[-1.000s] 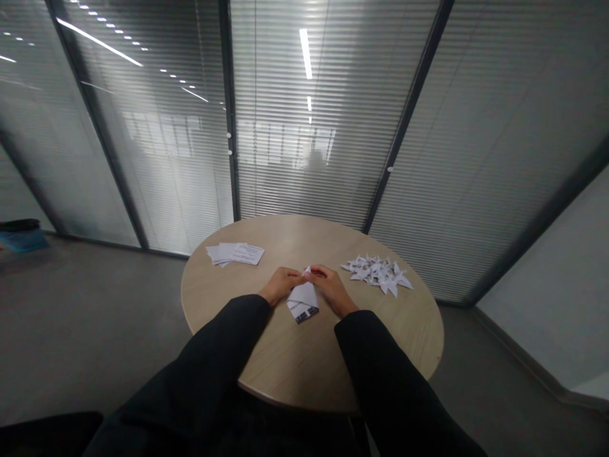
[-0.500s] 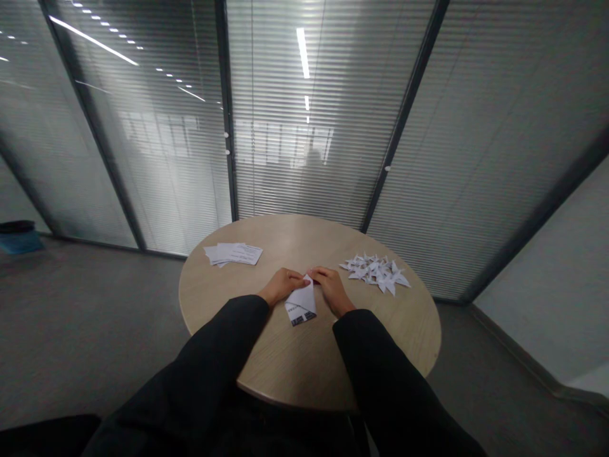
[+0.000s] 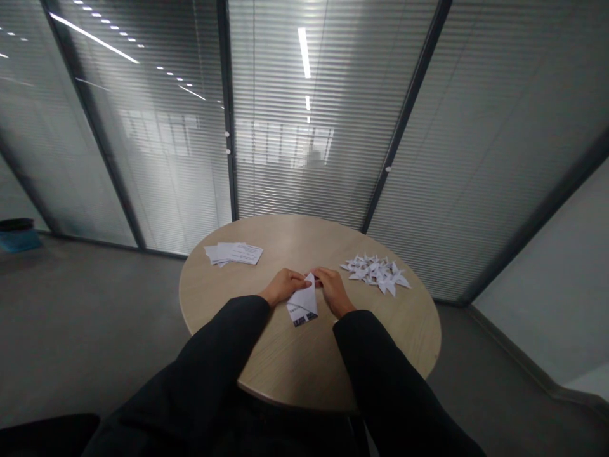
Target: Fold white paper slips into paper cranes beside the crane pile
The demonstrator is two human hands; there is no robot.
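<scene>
A folded sheet of paper, white with dark print along its near edge, lies on the table between my hands, its pointed end facing away from me. My left hand pinches the upper left side of the paper, thumb on top. At the tip, my right hand has its fingers closed on the paper's upper right edge; its fingertips are partly hidden. Right of my hands lies a heap of folded white paper pieces with pointed ends. Several flat printed sheets overlap at the left.
The round wooden table stands before a glass partition with blinds. A blue bin with a dark rim is on the floor at the far left. A white wall rises at the right.
The folded paper has shifted very slightly to the right and turned a little. Both hands stay at its pointed end, with small finger movements.
</scene>
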